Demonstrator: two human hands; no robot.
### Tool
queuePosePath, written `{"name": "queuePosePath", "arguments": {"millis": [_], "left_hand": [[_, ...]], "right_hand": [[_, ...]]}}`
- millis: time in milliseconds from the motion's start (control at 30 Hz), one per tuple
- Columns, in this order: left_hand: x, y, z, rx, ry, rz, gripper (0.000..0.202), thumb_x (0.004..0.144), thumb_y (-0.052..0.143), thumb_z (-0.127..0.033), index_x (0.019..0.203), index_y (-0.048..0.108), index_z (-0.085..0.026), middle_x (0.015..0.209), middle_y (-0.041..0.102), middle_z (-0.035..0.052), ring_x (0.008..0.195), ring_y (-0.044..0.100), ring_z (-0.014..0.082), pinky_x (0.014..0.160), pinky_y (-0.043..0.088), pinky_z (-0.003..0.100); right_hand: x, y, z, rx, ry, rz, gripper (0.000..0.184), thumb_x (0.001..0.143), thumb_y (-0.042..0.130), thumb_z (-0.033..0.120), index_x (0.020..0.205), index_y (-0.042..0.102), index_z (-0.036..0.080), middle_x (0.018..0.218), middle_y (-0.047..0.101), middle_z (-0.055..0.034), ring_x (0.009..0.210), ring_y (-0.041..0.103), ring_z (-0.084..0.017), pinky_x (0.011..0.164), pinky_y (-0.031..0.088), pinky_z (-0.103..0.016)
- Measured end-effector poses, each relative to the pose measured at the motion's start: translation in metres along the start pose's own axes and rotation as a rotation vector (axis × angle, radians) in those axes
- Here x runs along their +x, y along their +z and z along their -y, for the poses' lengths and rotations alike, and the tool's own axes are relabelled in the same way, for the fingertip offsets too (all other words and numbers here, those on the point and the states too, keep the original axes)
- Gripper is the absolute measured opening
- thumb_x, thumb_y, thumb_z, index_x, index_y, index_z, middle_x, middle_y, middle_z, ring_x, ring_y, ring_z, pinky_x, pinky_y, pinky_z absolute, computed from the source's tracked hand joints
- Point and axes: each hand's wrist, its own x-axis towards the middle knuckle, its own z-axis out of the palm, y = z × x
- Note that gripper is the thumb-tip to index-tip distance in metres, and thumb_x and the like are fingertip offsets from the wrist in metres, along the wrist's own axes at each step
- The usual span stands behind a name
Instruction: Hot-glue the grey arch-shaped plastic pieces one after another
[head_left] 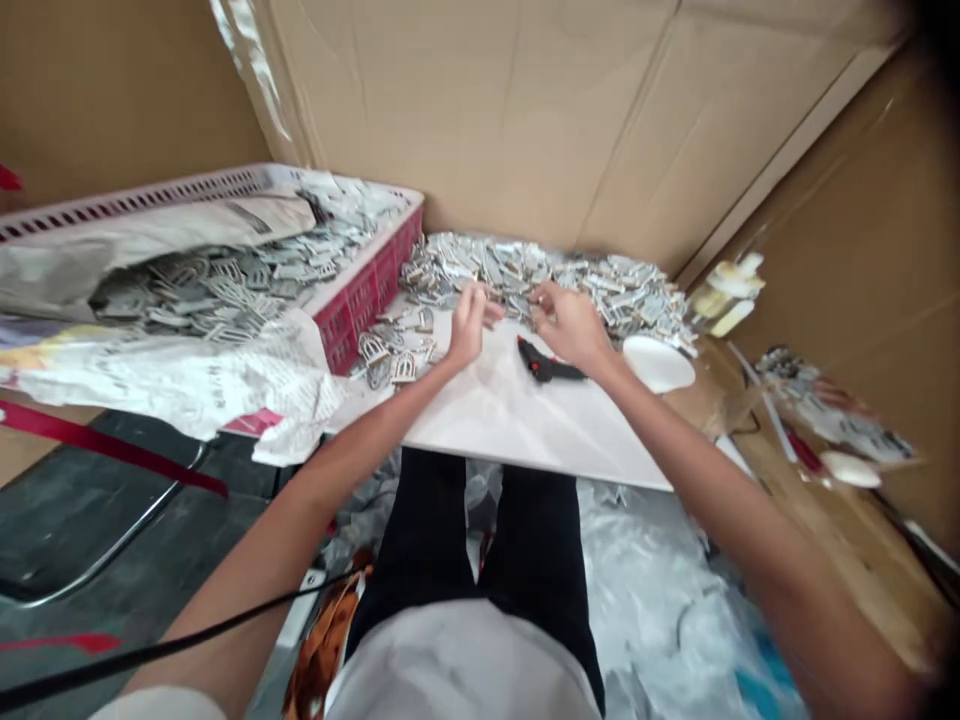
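The left hand (471,328) and right hand (570,325) are held curled, fingertips drawn in, just above the near edge of a heap of small grey-white buckle-shaped pieces (540,285); whether a piece is gripped cannot be told. The heap is spread along the far edge of a white board (510,410), where a black-and-red glue gun (544,362) is laid just below the hands. More pieces are piled in a red perforated crate (367,290), partly covered by newspaper (150,240).

Soft, even light fills the view, with faint shadows and mild glare on the white board (510,425). The cardboard wall (465,120) bows with wide-angle distortion, and the far right corner darkens and blurs.
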Motion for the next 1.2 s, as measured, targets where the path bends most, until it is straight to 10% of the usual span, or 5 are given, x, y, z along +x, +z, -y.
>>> {"name": "queuePosePath", "arguments": {"millis": [200, 467, 767, 1000, 1200], "left_hand": [[-0.021, -0.002, -0.003, 0.647, 0.363, 0.344, 0.045, 0.091, 0.027, -0.044, 0.066, 0.054, -0.018, 0.058, 0.054, 0.0025, 0.056, 0.052, 0.0127, 0.062, 0.041, 0.025], [-0.028, 0.01, 0.003, 0.807, 0.81, 0.76, 0.029, 0.081, 0.04, -0.042, 0.063, 0.054, -0.023, 0.055, 0.055, 0.0053, 0.05, 0.053, 0.0171, 0.049, 0.039, 0.03], [-0.023, 0.013, 0.003, 0.963, 0.971, 0.85, 0.035, 0.078, 0.044, -0.05, 0.052, 0.051, -0.028, 0.057, 0.059, 0.0061, 0.054, 0.058, 0.0159, 0.043, 0.042, 0.031], [-0.024, 0.015, 0.002, 1.039, 0.933, 0.829, 0.027, 0.076, 0.047, -0.051, 0.061, 0.061, -0.034, 0.061, 0.059, 0.007, 0.062, 0.06, 0.0174, 0.047, 0.046, 0.029], [-0.027, 0.012, 0.001, 0.886, 0.941, 0.673, 0.038, 0.084, 0.035, -0.04, 0.056, 0.049, -0.02, 0.051, 0.053, 0.0023, 0.046, 0.048, 0.0121, 0.043, 0.037, 0.027]], "right_hand": [[0.041, 0.035, -0.012, 0.305, 0.114, -0.107, 0.026, 0.074, 0.043, 0.015, 0.091, 0.063, 0.015, 0.077, 0.067, -0.0049, 0.072, 0.061, -0.018, 0.069, 0.045, -0.028], [0.096, 0.11, 0.025, 0.53, -0.305, 0.543, 0.035, 0.069, 0.058, 0.015, 0.103, 0.064, 0.016, 0.104, 0.066, -0.0066, 0.091, 0.061, -0.018, 0.078, 0.047, -0.029], [0.112, 0.166, 0.052, 0.486, -0.451, 0.552, 0.046, 0.067, 0.07, 0.036, 0.109, 0.063, 0.018, 0.108, 0.065, -0.0069, 0.082, 0.062, -0.018, 0.073, 0.047, -0.028], [0.098, 0.156, 0.052, 0.483, -0.507, 0.482, 0.025, 0.079, 0.056, 0.037, 0.094, 0.068, 0.02, 0.09, 0.069, -0.0028, 0.067, 0.059, -0.014, 0.066, 0.044, -0.026], [0.083, 0.127, 0.028, 0.9, 0.019, 0.325, 0.032, 0.071, 0.061, 0.048, 0.081, 0.063, 0.017, 0.07, 0.063, -0.001, 0.056, 0.059, -0.015, 0.056, 0.047, -0.028]]}}
